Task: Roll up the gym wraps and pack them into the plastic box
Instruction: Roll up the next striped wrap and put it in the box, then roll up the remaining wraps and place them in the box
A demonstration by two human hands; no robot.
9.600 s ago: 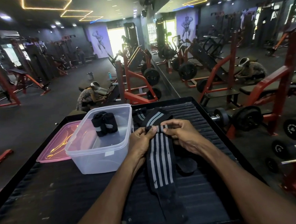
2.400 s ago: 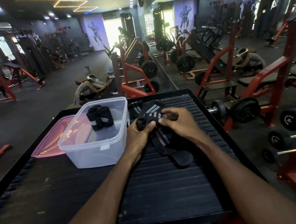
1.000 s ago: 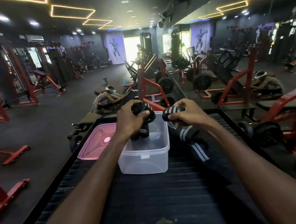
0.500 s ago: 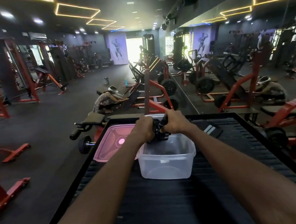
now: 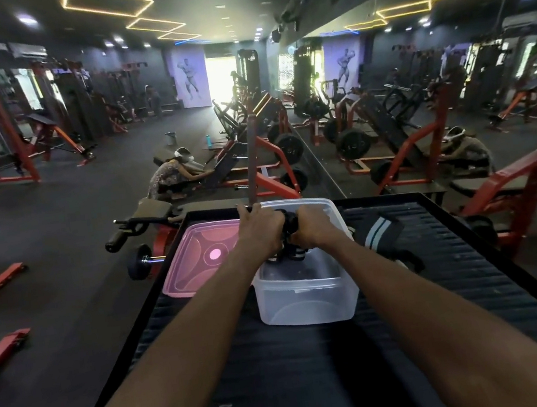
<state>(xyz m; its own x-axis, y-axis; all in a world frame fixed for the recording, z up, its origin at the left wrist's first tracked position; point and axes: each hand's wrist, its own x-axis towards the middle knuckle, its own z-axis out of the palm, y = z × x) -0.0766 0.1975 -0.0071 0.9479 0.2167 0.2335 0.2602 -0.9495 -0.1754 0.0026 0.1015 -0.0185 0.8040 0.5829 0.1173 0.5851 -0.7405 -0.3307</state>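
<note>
A clear plastic box (image 5: 306, 295) stands on the black ribbed platform (image 5: 316, 367). Both my hands are over its far half, close together. My left hand (image 5: 260, 230) and my right hand (image 5: 314, 226) grip black rolled wraps (image 5: 289, 226) with white stripes between them, held inside the box's opening. The lower ends of rolled wraps (image 5: 289, 255) show below my hands in the box. An unrolled black wrap with pale stripes (image 5: 378, 231) lies on the platform just right of the box.
The pink lid (image 5: 202, 256) lies left of the box. The platform has raised black edges; a mirror wall runs along its right side. Red gym machines, weight plates and a crouching person (image 5: 171, 176) are on the floor beyond.
Since one second ago both hands came together over the box and now press the rolled wraps down into it. The loose wrap was left lying right of the box.
</note>
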